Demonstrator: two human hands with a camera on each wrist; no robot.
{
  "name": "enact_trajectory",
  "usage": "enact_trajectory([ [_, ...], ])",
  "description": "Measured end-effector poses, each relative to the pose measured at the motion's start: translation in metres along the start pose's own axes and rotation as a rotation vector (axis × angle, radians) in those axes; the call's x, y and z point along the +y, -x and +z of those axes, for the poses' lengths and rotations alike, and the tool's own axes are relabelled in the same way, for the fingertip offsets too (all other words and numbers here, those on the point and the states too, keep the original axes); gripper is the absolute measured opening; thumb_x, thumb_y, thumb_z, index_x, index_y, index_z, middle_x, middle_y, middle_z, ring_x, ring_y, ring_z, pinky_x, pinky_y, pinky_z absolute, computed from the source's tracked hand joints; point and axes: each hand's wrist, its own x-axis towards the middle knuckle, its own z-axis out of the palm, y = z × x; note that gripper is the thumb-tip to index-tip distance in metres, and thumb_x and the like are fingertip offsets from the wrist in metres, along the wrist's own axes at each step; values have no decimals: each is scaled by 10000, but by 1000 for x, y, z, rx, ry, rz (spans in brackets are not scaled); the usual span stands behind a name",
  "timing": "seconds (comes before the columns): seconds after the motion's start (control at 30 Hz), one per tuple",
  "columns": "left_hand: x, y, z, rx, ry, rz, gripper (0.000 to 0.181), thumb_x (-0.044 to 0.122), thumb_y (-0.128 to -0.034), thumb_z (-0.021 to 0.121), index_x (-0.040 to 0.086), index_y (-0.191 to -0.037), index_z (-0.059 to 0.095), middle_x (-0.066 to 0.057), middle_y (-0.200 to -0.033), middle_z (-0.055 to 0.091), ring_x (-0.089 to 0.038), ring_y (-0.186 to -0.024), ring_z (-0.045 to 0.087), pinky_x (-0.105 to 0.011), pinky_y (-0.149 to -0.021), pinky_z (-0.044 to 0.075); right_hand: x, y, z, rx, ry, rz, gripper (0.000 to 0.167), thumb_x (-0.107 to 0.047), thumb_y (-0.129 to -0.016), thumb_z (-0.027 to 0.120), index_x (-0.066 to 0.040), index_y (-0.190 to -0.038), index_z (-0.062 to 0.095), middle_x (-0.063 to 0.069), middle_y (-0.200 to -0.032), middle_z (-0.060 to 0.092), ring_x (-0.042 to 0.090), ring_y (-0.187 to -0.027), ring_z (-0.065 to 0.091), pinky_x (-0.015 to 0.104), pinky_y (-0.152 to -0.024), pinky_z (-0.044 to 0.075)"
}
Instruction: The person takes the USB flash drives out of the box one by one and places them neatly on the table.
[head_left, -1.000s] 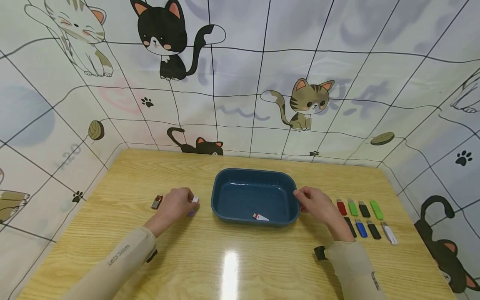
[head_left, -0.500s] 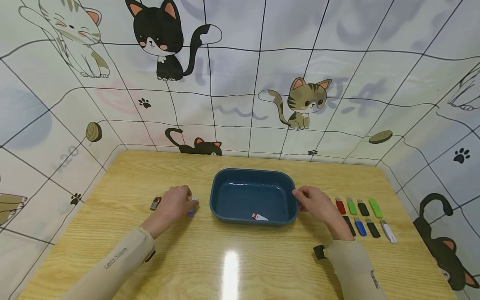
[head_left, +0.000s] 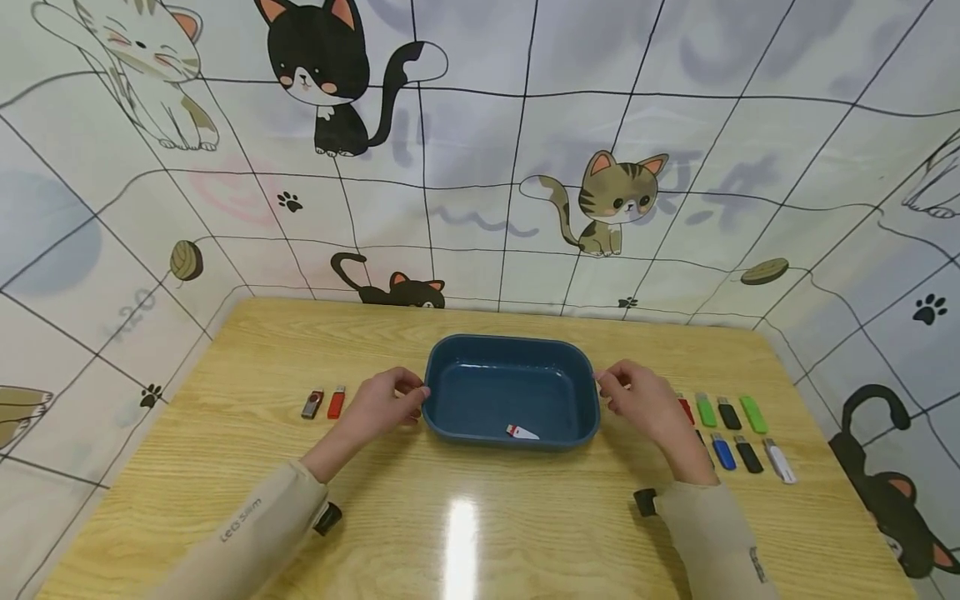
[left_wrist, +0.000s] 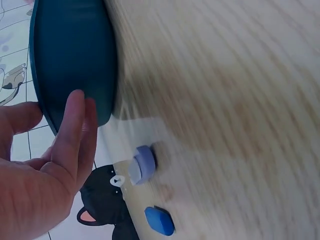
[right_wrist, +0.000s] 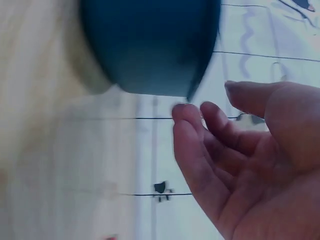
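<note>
A dark blue tray (head_left: 510,392) stands on the table with a white and red USB stick (head_left: 522,432) lying in it. My left hand (head_left: 378,404) is at its left end; the thumb meets the rim and the fingers (left_wrist: 73,120) extend nearly straight along the outer wall. At the right end, my right hand (head_left: 637,400) hovers just off the rim, fingers loosely bent and holding nothing; the right wrist view shows a small gap. Left of my left hand lie a red USB stick (head_left: 336,402) and a brown-red one (head_left: 312,404). The left wrist view shows a lilac piece (left_wrist: 144,166) and a blue piece (left_wrist: 160,220).
Two rows of USB sticks lie at the right, among them a green one (head_left: 753,414), a blue one (head_left: 723,452) and a white one (head_left: 780,461). My right hand and wrist partly cover this group. A cat-print curtain (head_left: 480,167) encloses the wooden table (head_left: 397,525).
My left hand has moved right, from over a purple-white stick to the tray's left rim, uncovering the red stick. My right hand has drawn slightly away from the right rim.
</note>
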Motion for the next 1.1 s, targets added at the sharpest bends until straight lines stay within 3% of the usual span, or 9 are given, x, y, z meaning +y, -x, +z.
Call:
enact_trajectory([
  [0.17, 2, 1, 2, 10, -20, -12, 220, 158, -1017, 668, -17, -1150, 671, -123, -999, 705, -238, -831, 750, -371, -751, 628, -21, 11, -3, 84, 40, -57, 379, -404, -1070, 569, -49, -1175, 651, 102, -952, 710, 215, -842, 685, 354, -680, 521],
  [0.33, 6, 2, 3, 1, 17, -7, 210, 115, -1024, 644, -50, -1155, 644, -171, -1088, 691, -253, -875, 756, -389, -792, 627, -44, 15, 8, 79, 138, -166, 238, -259, -1029, 662, -34, -1107, 680, 61, -931, 707, 242, -840, 663, 374, -670, 536],
  [0.53, 4, 4, 4, -20, 129, -30, 225, 92, -1042, 611, -79, -1187, 602, -221, -1127, 659, -259, -896, 753, -403, -813, 625, -62, 8, 29, -70, 252, -268, 131, -197, -996, 707, -76, -1045, 711, -18, -884, 676, 119, -760, 596, 331, -675, 521],
  [0.83, 3, 3, 8, -26, 194, -50, 205, 78, -1054, 585, -78, -1186, 582, -209, -1121, 613, -242, -890, 740, -404, -834, 619, -75, -3, 51, -241, 383, -287, 185, -233, -959, 761, -75, -1044, 720, -38, -846, 642, 94, -710, 562, 313, -649, 514],
  [1.1, 3, 3, 9, -14, 242, -58, 166, 63, -1050, 581, -72, -1147, 578, -194, -1086, 598, -210, -850, 710, -433, -852, 615, -79, -11, 60, -337, 396, -285, 185, -299, -916, 803, -139, -927, 711, -82, -713, 589, 106, -605, 531, 297, -577, 438],
])
